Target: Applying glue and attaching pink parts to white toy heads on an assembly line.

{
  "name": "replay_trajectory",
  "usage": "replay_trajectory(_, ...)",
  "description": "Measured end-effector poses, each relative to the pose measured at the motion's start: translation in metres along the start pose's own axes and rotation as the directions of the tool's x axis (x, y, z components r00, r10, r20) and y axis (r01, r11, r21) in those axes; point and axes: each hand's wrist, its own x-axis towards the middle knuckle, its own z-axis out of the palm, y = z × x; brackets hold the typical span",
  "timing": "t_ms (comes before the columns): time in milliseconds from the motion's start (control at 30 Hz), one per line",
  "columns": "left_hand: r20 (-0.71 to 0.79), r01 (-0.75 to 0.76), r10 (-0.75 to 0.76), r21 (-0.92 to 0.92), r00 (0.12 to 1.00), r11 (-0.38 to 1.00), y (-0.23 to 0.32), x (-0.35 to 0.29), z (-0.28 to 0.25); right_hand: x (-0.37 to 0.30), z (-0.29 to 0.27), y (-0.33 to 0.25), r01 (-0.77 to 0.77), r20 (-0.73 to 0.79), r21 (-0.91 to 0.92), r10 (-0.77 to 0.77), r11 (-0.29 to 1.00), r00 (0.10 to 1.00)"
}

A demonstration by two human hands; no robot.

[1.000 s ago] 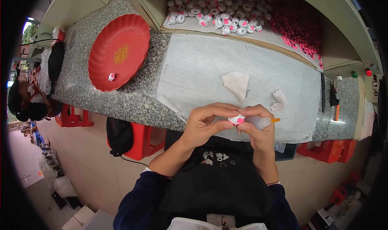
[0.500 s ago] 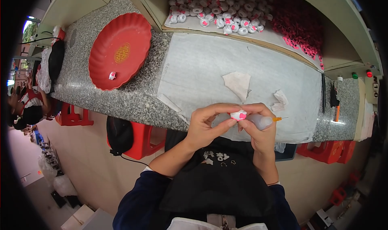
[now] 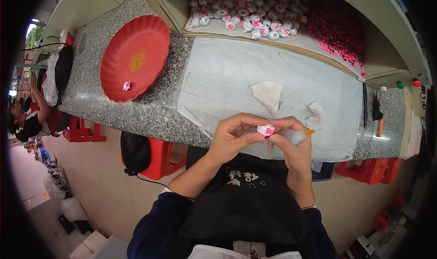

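Between the fingertips of both hands, above the near part of the paper sheet, is a small rounded white piece (image 3: 264,130) with a pink patch. My left hand (image 3: 230,138) pinches it from the left with thumb and fingers. Closed in my right hand (image 3: 292,146) is a translucent squeeze bottle (image 3: 297,137) with an orange needle tip, which points right. The right fingertips also meet at the white piece; whether they press on it I cannot tell. A torn white scrap (image 3: 267,95) and a crumpled scrap (image 3: 315,114) lie beyond my hands on the pale sheet (image 3: 218,77).
A red scalloped dish (image 3: 152,40) holding one similar small piece (image 3: 127,86) stands left on the granite counter (image 3: 136,120). Along the back, a shelf bears many white pieces (image 3: 255,24) and a pink heap (image 3: 339,45). Another person (image 3: 34,118) is at far left.
The white piece has turned between my fingers, its pink patch now facing lower right, and it has shifted slightly left. At far left, the other person's arm has risen.
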Motion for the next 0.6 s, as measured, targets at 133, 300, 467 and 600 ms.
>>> replay_trajectory(133,-0.025,0.063,-0.063,-0.003,0.998,0.998,0.0,0.0,0.004,-0.003,-0.003,0.0,0.006,-0.019,-0.004,-0.006,1.0,1.0)
replay_trajectory(300,-0.021,0.107,-0.107,-0.005,0.994,0.994,-0.002,-0.001,0.002,-0.003,-0.004,-0.001,0.011,-0.018,0.006,-0.011,1.0,1.0)
replay_trajectory(467,0.042,-0.004,0.004,0.0,0.999,1.0,-0.003,0.002,-0.002,0.001,0.001,0.0,-0.014,0.007,-0.008,0.014,1.0,1.0)
replay_trajectory(600,0.056,-0.018,0.019,-0.012,0.998,1.0,0.002,-0.005,-0.006,-0.004,0.004,0.003,0.002,0.058,-0.026,0.0,1.0,0.998)
